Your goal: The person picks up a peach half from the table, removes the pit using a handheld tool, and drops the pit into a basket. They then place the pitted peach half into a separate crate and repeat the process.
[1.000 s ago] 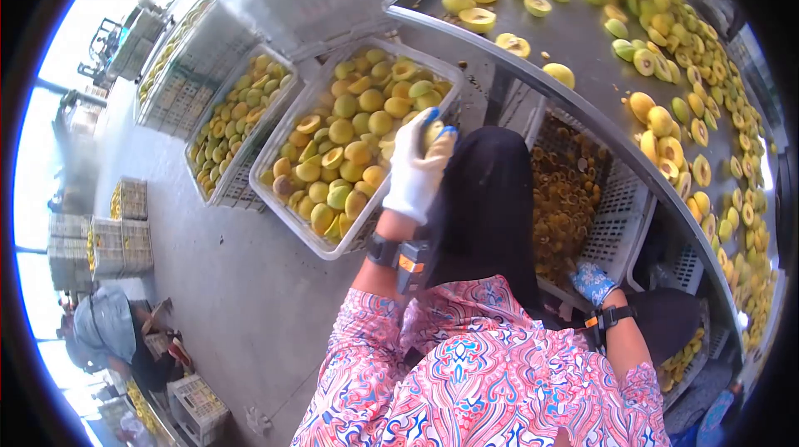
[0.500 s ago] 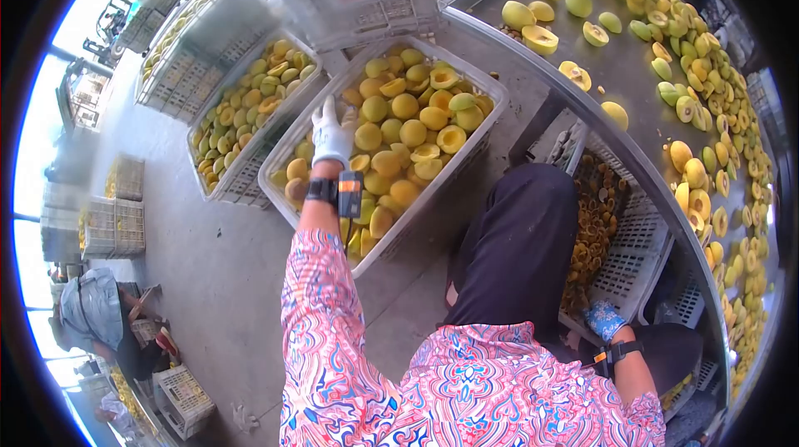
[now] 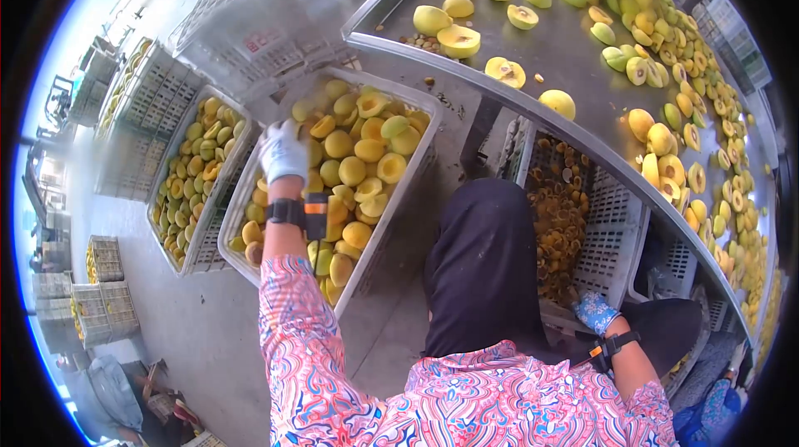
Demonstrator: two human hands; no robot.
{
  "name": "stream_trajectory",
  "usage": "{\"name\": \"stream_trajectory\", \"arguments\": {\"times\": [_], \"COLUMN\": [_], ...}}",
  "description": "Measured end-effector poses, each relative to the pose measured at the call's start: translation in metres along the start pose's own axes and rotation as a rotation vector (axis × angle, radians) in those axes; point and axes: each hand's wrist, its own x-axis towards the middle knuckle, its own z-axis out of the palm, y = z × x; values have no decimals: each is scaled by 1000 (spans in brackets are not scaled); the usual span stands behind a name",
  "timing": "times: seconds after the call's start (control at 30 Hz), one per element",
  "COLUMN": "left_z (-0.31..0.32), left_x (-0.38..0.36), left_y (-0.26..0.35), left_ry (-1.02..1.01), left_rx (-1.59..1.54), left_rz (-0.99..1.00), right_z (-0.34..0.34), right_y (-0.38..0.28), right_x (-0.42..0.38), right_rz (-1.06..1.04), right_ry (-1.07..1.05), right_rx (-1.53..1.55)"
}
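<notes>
My left hand, in a white glove, is at the left rim of a pale plastic crate heaped with pitted yellow peach halves. Its fingers look curled over that rim, though blur softens them. On the right, my right hand wears a blue flowered glove and lies by the near end of a crate under the table. Brown peach pits fill much of this crate. The right fingers are bent and partly hidden, so whatever they hold does not show.
A metal table carries many cut peaches; its raised edge runs above my right side. More filled crates stand at left, beside a tall white crate stack. Another person sits at lower left.
My view has swung, so the table fills more of it and the crates sit further left. My left fingers, spread earlier, now look curled at the crate rim. My right hand stays by the pit crate.
</notes>
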Motion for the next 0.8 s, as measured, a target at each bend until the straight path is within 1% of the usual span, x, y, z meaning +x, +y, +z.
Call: {"name": "stream_trajectory", "arguments": {"times": [0.03, 0.07, 0.1, 0.13, 0.17, 0.2, 0.27, 0.3, 0.33, 0.37, 0.4, 0.43, 0.47, 0.5, 0.53, 0.57, 0.6, 0.63, 0.67, 0.7, 0.73, 0.8], "left_z": [7, 3, 18, 13, 11, 34, 51, 54, 55, 56, 56, 65, 84, 78, 77, 75, 81, 92, 124, 111, 89, 68], "left_x": [3, -1, -2, -7, -7, -7, 3, 8, 10, 11, 9, 9, 8, 4, 0, -5, -7, -8, -3, -1, 5, 20], "left_y": [18, 48, 70, 96, 117, 128, 136, 137, 136, 135, 139, 141, 137, 142, 146, 146, 145, 141, 131, 136, 146, 150], "left_ry": [-49, -24, -168, -297, -429, -441, -447, -381, -320, -206, -134, -192, -166, -191, -117, -34, 21, -57, -106, -183, -307, -401], "left_rx": [-254, -424, -546, -559, -429, -392, -395, -430, -464, -500, -499, -440, -433, -465, -526, -595, -643, -502, -350, -256, -117, 23], "left_rz": [101, 216, 218, 179, 160, 152, 190, 202, 213, 276, 268, 258, 266, 211, 193, 245, 255, 261, 261, 252, 246, 333], "right_z": [-1, -6, -12, -20, -27, -21, -1, 6, -3, -15, -27, -32, -26, -30, -33, -29, -23, -19, -18, -22, -23, -22], "right_y": [0, -3, -8, -14, -21, -14, 6, 15, 8, 2, -7, -10, -3, -5, -11, -10, -5, -1, 0, -1, -3, -6], "right_x": [-2, -2, -3, -3, -6, -7, -6, -5, -12, -15, -18, -22, -22, -24, -21, -18, -14, -12, -14, -13, -12, -8], "right_rz": [8, 28, 48, 67, 52, 6, -76, -101, -30, 41, 120, 114, 33, 78, 117, 96, 76, 63, 36, 3, -37, -92], "right_ry": [6, -51, -107, -160, -174, -113, 7, 13, -28, -66, -100, -93, -80, -91, -100, -94, -90, -86, -95, -104, -112, -120], "right_rx": [9, 20, 30, 43, 22, 15, 5, 2, 88, 176, 268, 256, 213, 231, 253, 258, 259, 260, 264, 264, 264, 256]}}
